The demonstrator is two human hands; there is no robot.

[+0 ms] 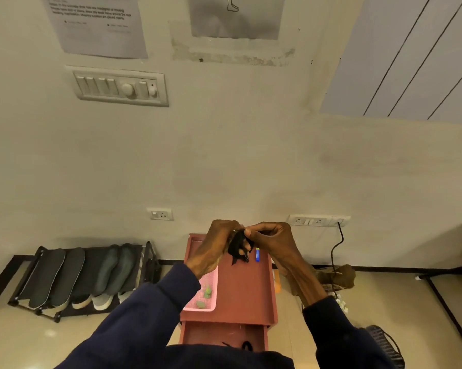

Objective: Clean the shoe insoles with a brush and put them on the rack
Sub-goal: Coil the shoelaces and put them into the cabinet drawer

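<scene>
Head view, nearest first: the open drawer (211,335) of the small red table (246,291) holds a few dark bits too small to name. A pink tray (198,309) with green scraps sits at the table's left edge. Above the far end of the table both hands are raised and close together. The left hand (214,247) has its fingers curled round a small black object (237,249), and the right hand (276,243) pinches its upper end between thumb and forefinger. Whether that object is the brush, a cloth or a strap cannot be told. A small blue item (257,254) lies near the table's far right corner; any label on it is too small to read. No insole is in either hand or on the table. Four insoles (70,272) lean side by side on the rack (150,258), which stands on the floor to the left against the wall, with pale shoes (102,302) beneath them. The cleaning looks largely done, and this step seems to be handling or readying the tool. The next move probably calls for setting the black object down on the table or in the drawer, or fetching another insole if one remains out of sight. On the wall are sockets (160,214), a switch panel (118,86) and printed sheets (97,25). Their text is blurred beyond reading, and one sheet shows a foot outline.
</scene>
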